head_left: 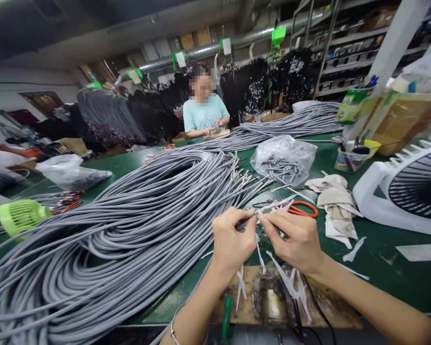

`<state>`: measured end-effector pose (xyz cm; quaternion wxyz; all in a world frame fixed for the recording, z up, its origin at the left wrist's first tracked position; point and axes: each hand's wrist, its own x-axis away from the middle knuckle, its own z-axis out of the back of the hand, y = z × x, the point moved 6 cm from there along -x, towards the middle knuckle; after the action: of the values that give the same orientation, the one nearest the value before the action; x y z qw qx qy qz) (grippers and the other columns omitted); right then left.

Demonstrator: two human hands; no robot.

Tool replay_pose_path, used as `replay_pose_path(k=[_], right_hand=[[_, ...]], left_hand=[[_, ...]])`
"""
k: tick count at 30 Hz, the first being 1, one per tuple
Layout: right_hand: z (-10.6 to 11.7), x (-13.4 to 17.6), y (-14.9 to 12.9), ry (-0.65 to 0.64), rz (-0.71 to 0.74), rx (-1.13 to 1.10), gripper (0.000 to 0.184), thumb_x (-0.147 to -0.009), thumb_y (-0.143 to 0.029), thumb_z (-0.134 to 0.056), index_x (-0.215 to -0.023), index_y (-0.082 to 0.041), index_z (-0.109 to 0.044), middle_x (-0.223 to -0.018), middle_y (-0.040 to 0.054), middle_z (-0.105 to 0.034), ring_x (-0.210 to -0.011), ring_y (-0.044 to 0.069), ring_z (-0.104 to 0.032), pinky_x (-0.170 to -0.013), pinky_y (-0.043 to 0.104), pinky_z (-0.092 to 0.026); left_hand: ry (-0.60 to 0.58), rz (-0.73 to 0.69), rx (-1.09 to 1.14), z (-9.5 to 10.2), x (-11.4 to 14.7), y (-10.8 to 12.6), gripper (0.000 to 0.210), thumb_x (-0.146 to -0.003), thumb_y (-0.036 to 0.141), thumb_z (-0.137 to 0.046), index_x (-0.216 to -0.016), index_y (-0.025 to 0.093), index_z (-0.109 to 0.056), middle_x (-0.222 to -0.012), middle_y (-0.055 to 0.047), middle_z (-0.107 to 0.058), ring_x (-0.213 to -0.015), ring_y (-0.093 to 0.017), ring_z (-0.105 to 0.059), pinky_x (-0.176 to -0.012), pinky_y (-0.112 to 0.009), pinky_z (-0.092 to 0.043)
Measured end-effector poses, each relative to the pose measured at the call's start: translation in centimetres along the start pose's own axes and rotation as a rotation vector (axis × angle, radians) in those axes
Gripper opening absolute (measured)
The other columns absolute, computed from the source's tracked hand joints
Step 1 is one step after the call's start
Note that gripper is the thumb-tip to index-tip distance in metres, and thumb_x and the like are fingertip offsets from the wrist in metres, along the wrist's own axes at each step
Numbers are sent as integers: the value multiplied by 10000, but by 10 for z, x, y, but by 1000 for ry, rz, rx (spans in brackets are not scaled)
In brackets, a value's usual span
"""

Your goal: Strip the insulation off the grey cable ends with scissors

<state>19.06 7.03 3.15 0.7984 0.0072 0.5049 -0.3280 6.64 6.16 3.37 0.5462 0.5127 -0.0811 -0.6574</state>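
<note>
My left hand (233,237) is closed in a pinch around the end of a grey cable (241,225). Against it, the fingertips of my right hand (296,239) pinch the cable's stripped end. Pale inner wires (275,205) stick out just beyond my fingers, and the exact grip of the right fingertips is partly hidden. Orange-handled scissors (304,209) lie right behind my right hand. White torn strips (285,278) hang and lie below both hands, above a wooden board (242,282) with a worn metal block (274,302) on it.
A large coil of grey cables (140,215) covers the left of the green table (395,273). Behind my hands sits a plastic bag (283,160) of short grey pieces. Cloth gloves (335,203) and a white fan (377,191) stand right. A co-worker (205,112) sits opposite.
</note>
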Motion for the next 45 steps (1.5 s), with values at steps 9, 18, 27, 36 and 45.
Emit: replay_pose_path(k=[9, 18, 27, 36, 45], right_hand=[[10, -14, 11, -21, -70, -84, 190, -828, -206, -493, -700, -149, -622, -553, -6, -551, -468, 81, -447, -498, 215, -346], [16, -7, 3, 40, 32, 78, 106, -797, -171, -537, -778, -163, -641, -670, 20, -630, -577, 100, -555, -592, 217, -400], [13, -7, 2, -3, 34, 78, 114, -799, -178, -534, -753, -155, -636, -656, 20, -630, -584, 107, -564, -630, 225, -414], [18, -7, 4, 36, 1, 62, 111, -787, -179, -541, -742, -164, -641, -652, 16, -627, -563, 103, -549, -585, 222, -400], [13, -8, 2, -25, -10, -8, 156, -806, -201, -516, -721, -164, -642, -632, 19, -616, -557, 103, -541, -557, 218, -385]], left_hand=[[1, 50, 108, 5, -1, -2, 149, -749, 235, -594, -817, 161, -705, -671, -38, -654, -575, -118, -576, -543, -223, -448], [125, -26, 25, 16, 2, 4, 97, -721, 205, -621, -778, 169, -690, -598, 3, -565, -482, -85, -457, -474, -222, -369], [136, -117, -46, 16, 6, 12, 115, -709, 149, -622, -804, 146, -687, -577, 15, -517, -478, -74, -421, -486, -211, -374], [151, -106, -48, 18, 5, 12, 116, -718, 168, -613, -810, 165, -684, -577, 20, -516, -480, -77, -425, -493, -214, -386], [121, -140, -66, 14, 7, 16, 113, -731, 159, -597, -804, 165, -683, -574, 16, -520, -482, -76, -425, -483, -208, -382]])
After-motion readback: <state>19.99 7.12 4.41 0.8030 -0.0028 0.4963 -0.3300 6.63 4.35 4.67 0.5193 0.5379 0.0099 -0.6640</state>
